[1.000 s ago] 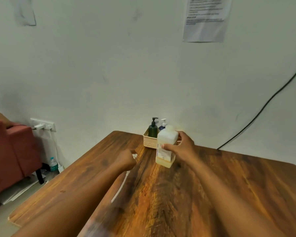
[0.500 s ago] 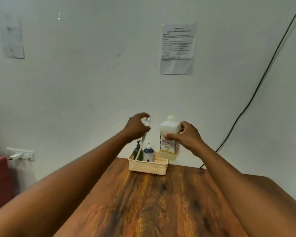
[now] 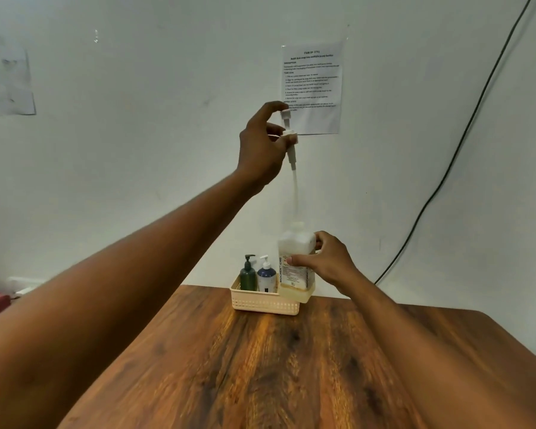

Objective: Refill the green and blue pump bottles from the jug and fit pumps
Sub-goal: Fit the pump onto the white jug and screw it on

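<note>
1. Centrally, two bare forearms reach away from the viewer over a wooden table (image 3: 291,366) that fills the lower half of the frame.
2. At upper centre, the left hand (image 3: 262,147) is raised high and pinches a white pump (image 3: 289,134) by its collar between thumb and curled fingers.
3. The pump's long pale tube hangs straight down from that hand, and its lower end reaches the neck of the jug (image 3: 296,261); motion blur hides whether the tip is inside.
4. Just right of centre, the right hand (image 3: 325,261) grips the jug from its right side, thumb across the front label and fingers curled round the back.
5. The jug is translucent white, upright, with a shallow layer of yellowish liquid at the bottom and a printed label.
6. Whether the jug rests on the table or is held slightly above it cannot be told; it overlaps the right end of a cream basket (image 3: 260,301).
7. The basket sits at the far edge of the table against the wall, at centre frame.
8. Inside it stand the green bottle (image 3: 248,277) on the left and the blue bottle (image 3: 266,277) just beside it on the right, each upright with a pump fitted.
9. A printed sheet (image 3: 314,85) is taped to the wall at upper right, and a black cable (image 3: 464,137) runs diagonally down the right side.
</note>
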